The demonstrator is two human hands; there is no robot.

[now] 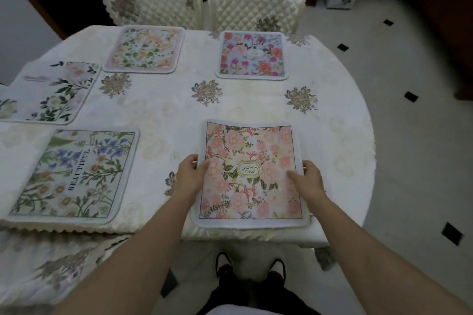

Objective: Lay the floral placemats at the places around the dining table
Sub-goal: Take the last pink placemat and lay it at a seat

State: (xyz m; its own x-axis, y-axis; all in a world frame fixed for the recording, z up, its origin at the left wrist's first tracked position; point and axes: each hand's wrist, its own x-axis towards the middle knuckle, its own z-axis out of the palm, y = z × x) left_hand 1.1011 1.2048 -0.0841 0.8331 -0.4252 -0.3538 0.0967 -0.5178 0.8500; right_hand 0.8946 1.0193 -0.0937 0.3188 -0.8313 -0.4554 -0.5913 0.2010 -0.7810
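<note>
A pink floral placemat (252, 151) lies at the near edge of the dining table (166, 107), in front of me. My left hand (190, 174) pinches its left edge, thumb on top. My right hand (308, 178) holds its right edge the same way. Several other floral placemats lie around the table: a "BEAUTIFUL" one with blue flowers (74, 174) at near left, a pale one with white blooms (51, 92) at far left, an orange and green one (146, 50) at the back, and a bright pink and red one (253, 55) at back right.
A cream floral tablecloth covers the table. Two quilted cream chairs (153, 0) (256, 4) stand at the far side. A padded chair back (51, 258) sits near left. Tiled floor (409, 135) spreads to the right. My shoes (250, 266) show under the table edge.
</note>
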